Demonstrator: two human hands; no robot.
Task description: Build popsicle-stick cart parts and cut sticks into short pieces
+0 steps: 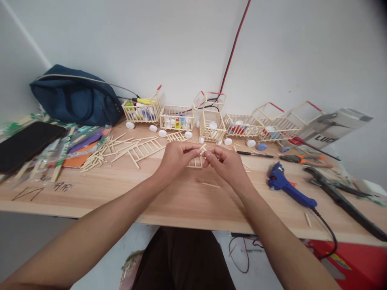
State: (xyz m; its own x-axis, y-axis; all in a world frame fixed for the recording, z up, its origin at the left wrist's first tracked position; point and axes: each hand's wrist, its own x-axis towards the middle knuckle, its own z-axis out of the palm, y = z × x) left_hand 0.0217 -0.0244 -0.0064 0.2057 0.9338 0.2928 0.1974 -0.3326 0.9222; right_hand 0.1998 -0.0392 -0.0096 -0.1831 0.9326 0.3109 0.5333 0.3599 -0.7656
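Over the middle of the table, my left hand [177, 159] and my right hand [227, 164] meet with thumbs and fingertips pinched. Thin pale wooden sticks [203, 148] show between the fingertips. Just below the fingers is a small ladder-like stick frame [196, 163], partly covered by both hands; whether it joins the pinched sticks I cannot tell. One loose stick [211, 185] lies on the table near my right hand. Left of my left hand rests a larger ladder-shaped stick frame [145, 150], beside a pile of cut sticks [96, 156].
Several miniature stick shopping carts [177, 114] with white wheels line the wall. To the right lie a blue glue gun [286, 185], orange-handled pliers [305, 160] and a black-handled tool [341, 197]. A blue bag [78, 94] and a phone [28, 143] occupy the left.
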